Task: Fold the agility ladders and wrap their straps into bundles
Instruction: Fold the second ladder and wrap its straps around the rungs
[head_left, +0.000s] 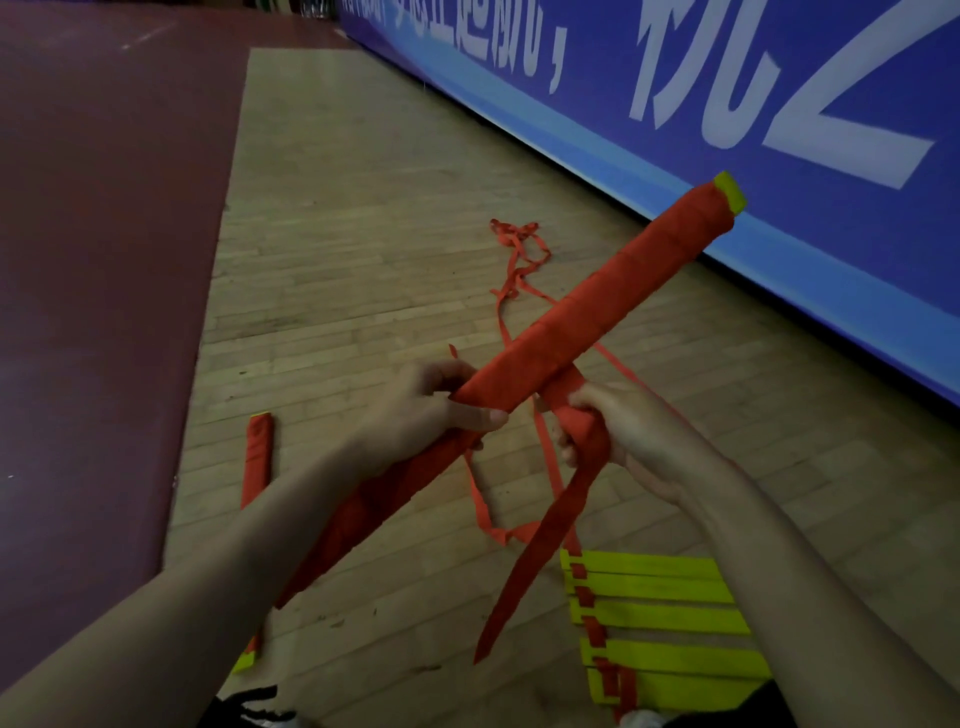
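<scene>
**Q:** Counts?
**A:** Two wrapped bundles: one bundle (597, 306) in my hands, a second bundle (258, 457) on the wood floor (337, 234) to my left. One ladder (660, 613) lies flat at lower right with about five yellow rungs showing. There's also a loose strap (519, 249) in a tangle further out.

**Q:** Which way does the held one point?
**A:** Its long axis is diagonal. The low end is near my left forearm, and the high end points up and right toward the blue banner (779, 104). It's off the floor, in front of me.

**Q:** Look?
**A:** A long, slim stick shape, wound in red webbing in overlapping turns, with a yellow tip poking out at the high end.

**Q:** Hands?
**A:** My left hand (436, 410) grips round the bundle near its middle. My right hand (613, 431) is just beside it, closed round the wide strap (545, 540) that comes off the bundle. The strap's tail hangs down past my wrist. The hands are close but not touching.
</scene>
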